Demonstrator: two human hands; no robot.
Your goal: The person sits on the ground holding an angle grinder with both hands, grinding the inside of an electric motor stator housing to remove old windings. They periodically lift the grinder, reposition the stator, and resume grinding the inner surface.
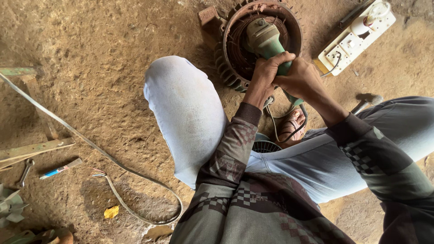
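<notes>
Head view, looking down at a person seated on an earthen floor (90, 68). A green power tool (266, 43), apparently a grinder, is gripped by both hands: the left hand (266, 77) is wrapped around the body just behind the head, and the right hand (300, 79) is closed over the rear of the body, the two hands touching. The fingers (282, 58) of both are curled tight on the tool. The tool's head is lowered inside a rusty round motor housing (260, 43), which stands on the floor with its open end up, just beyond the knees. The tool's long axis runs from the hands, at lower right, up and to the left, and its working end points away from the body, down into the copper windings (235, 49). For this step to be done well, a firm two-handed hold is judged necessary, with the head kept steady against the winding and the cord (275, 126) kept away from the bare foot (291, 126). A white power strip (357, 43) lies beside the housing, a hammer (366, 101) near the right knee, and a wrench (25, 171) well apart at left.
</notes>
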